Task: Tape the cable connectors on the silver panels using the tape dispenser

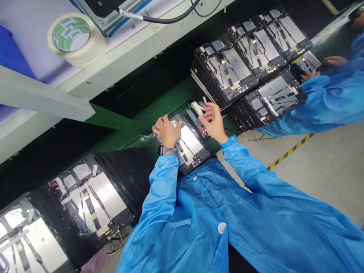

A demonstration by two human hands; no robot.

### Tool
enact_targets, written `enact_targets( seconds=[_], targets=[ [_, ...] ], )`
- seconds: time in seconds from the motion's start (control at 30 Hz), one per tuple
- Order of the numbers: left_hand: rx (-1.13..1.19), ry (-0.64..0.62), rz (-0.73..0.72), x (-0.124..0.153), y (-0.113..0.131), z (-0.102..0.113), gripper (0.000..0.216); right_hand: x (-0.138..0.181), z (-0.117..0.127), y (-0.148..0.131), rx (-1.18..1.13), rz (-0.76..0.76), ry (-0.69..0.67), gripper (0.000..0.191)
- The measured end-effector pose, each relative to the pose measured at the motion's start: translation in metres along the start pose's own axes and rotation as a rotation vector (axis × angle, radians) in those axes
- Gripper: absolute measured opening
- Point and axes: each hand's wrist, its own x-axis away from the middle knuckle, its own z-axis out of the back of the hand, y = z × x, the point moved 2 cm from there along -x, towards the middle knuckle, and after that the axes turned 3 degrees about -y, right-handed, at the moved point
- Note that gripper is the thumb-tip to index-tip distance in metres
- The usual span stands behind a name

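1. The panel, a flat metal-faced part, lies on the bench directly in front of the person, its long axis slanting from far left to near right.
2. The left hand is on the panel's far end, palm down, its grip spread over the surface, with a watch at the wrist.
3. The tape roll sits in a small dispenser just right of the panel, and the right hand is nearer to it than the left.
4. From the right grip, the roll lies just to the left and the panel farther left and toward the body; the fingers bend inward, the wrist raised beside the dispenser. Blur and small size hide whether they pinch a tape end; I cannot tell.
5. Stacks of similar panels stand on both sides, the right stack and the left stack.
6. Beyond the right stack, a co-worker's hand touches another part.
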Motion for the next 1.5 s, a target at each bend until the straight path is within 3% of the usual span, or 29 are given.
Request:
enact_targets(
  seconds=[0.2, 0.37, 0.5, 1.0, 1.37, 1.5],
  targets=[
    [-0.022, -0.145, 0.035, -0.014, -0.017, 0.002, 0.058, -0.057, -0.058, -0.005, 0.222, 0.173, -0.466, 0.084],
    [-0.044, -0.184, 0.037, -0.015, -0.018, 0.007, 0.056, -0.067, -0.058, -0.011, 0.335, 0.244, -0.659, 0.097],
    [-0.033, -0.207, 0.047, -0.017, -0.017, 0.012, 0.058, -0.068, -0.054, -0.013, 0.377, 0.303, -0.686, 0.099],
    [-0.054, -0.353, 0.129, -0.026, -0.015, 0.021, 0.062, -0.071, -0.061, -0.001, 0.394, 0.205, -0.69, 0.109],
    [-0.038, -0.352, 0.131, -0.03, -0.018, 0.019, 0.061, -0.071, -0.059, -0.039, 0.717, 0.482, -0.77, 0.116],
    [-0.019, -0.349, 0.135, -0.034, -0.022, 0.018, 0.061, -0.077, -0.058, -0.042, 0.664, 0.489, -0.757, 0.11]
  ],
)
